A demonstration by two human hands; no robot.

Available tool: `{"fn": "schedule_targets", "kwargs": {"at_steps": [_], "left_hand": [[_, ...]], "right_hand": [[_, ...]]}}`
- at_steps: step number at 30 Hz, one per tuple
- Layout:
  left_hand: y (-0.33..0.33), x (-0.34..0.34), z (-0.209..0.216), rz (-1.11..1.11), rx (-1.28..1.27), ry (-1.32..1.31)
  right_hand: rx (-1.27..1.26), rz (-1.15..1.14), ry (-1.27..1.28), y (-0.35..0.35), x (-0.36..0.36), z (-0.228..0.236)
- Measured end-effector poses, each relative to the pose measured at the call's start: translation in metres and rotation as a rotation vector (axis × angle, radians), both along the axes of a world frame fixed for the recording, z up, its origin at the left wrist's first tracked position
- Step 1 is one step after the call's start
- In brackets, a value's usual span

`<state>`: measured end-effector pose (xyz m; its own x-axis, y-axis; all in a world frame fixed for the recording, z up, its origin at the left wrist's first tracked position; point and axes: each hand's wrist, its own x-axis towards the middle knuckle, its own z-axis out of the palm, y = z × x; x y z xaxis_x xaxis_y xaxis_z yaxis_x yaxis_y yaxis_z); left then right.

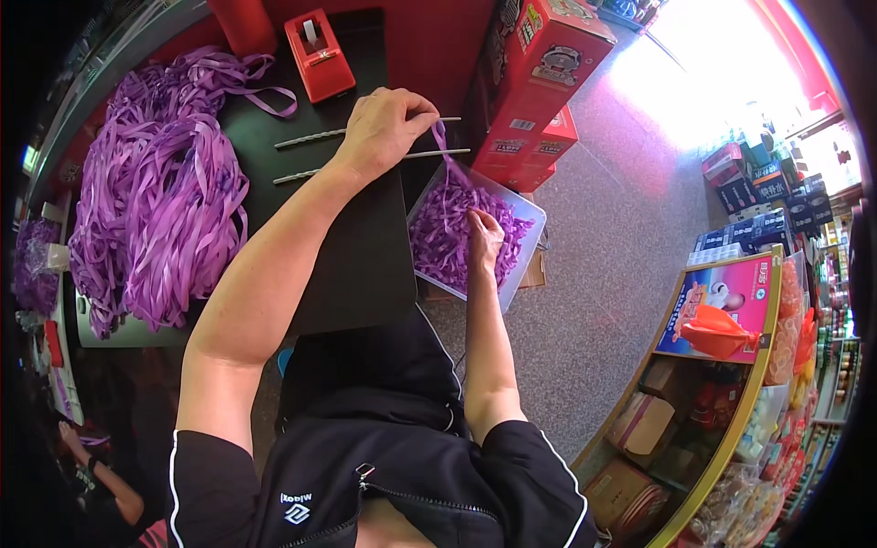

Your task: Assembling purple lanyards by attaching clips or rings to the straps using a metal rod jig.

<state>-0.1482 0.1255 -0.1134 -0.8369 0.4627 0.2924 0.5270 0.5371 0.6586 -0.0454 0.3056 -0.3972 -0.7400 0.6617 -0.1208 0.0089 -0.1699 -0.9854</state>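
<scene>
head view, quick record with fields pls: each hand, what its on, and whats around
left hand: over the black table, pinching a purple ribbon strand
right hand: down in the clear bin of purple ribbon
under left hand: two metal rods lying side by side
far left of table: big heap of purple ribbon
top of table: red tape dispenser
beside bin: red cartons

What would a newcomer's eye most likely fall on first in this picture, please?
Probably the big heap of purple ribbon on the black table, at the left. Next, the left hand pinching a ribbon strand above the clear tray, where the right hand digs into more ribbon.
</scene>
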Motion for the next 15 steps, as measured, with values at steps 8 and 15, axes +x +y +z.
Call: {"fn": "schedule_targets", "kwargs": {"at_steps": [8, 15], "left_hand": [[-0.004, 0.001, -0.003, 0.001, -0.005, 0.011], [-0.002, 0.003, 0.004, -0.007, -0.028, -0.025]], "right_hand": [[0.481, 0.144, -0.301, -0.034, -0.02, -0.01], [0.276, 0.344, -0.229, -0.062, 0.011, -0.021]]}}
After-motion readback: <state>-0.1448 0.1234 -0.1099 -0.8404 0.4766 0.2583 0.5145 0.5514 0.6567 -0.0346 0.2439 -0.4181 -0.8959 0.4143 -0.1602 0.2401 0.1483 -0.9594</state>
